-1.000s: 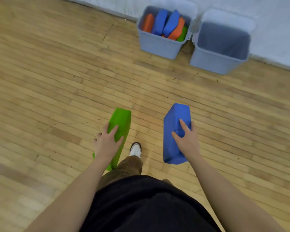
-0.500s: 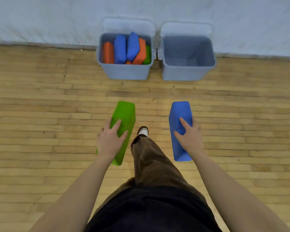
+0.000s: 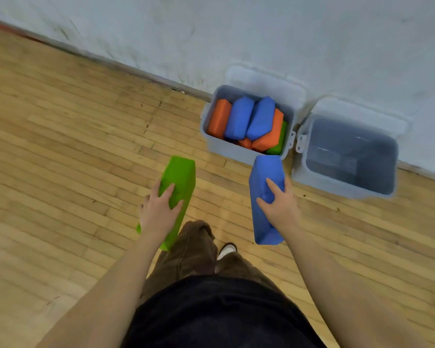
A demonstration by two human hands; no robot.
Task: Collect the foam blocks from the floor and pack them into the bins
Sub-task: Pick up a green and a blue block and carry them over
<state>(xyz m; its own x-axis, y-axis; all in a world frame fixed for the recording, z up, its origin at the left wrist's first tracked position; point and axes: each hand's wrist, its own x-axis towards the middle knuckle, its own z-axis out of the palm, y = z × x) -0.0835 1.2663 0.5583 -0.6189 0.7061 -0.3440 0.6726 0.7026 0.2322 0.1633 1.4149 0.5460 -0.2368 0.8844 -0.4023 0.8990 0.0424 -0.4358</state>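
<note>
My left hand [image 3: 158, 212] grips a long green foam block [image 3: 180, 175], carried above the wooden floor. My right hand [image 3: 279, 207] grips a long blue foam block [image 3: 265, 172] whose far end overlaps the near rim of the left bin. That grey bin [image 3: 207, 121] stands by the wall and holds several orange, blue and green blocks. Right beside it stands a second grey bin [image 3: 299, 172], with nothing visible inside.
A pale wall [image 3: 211, 33] runs behind both bins, each with its lid tipped back against it. The wooden floor [image 3: 60, 146] stretches to the left. My legs and one shoe [image 3: 226, 249] show below the hands.
I have stepped closer to the bins, which now sit larger and further right in view. Both hands keep the same hold on their blocks; the blue block now reaches the left bin's rim.
</note>
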